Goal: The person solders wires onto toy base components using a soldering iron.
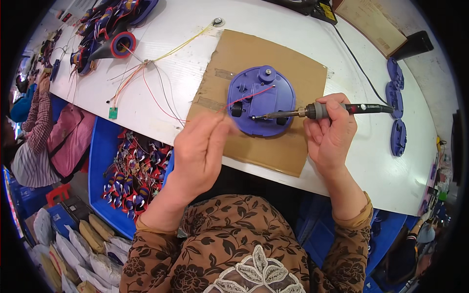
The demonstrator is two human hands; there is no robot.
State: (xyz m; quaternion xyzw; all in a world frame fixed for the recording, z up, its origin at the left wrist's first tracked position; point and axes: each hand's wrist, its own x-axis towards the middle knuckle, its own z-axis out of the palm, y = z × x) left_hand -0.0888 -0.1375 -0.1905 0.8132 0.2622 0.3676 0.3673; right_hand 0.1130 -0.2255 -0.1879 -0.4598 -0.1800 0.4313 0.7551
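A purple plastic base (pixel 281 97) with two black wheels lies on the cardboard sheet (pixel 254 161). My right hand (pixel 332 136) grips a soldering iron (pixel 366 108), whose tip reaches across the base to its lower left part, near a small metal contact. My left hand (pixel 198 151) is pinched near a thin red wire (pixel 239 100) at the base's left edge; the fingertips are slightly blurred, and the wire seems held between them. Loose red, yellow and grey wires spread leftward from a small part, with a green circuit board (pixel 113 112) on one of them.
Wired purple assemblies (pixel 102 24) pile up at the back left. Three purple pieces (pixel 395 97) line the right of the white table (pixel 171 44). A blue crate (pixel 105 139) of parts stands below left. Packets (pixel 83 254) lie lower left. A co-worker (pixel 34 122) works at the far left.
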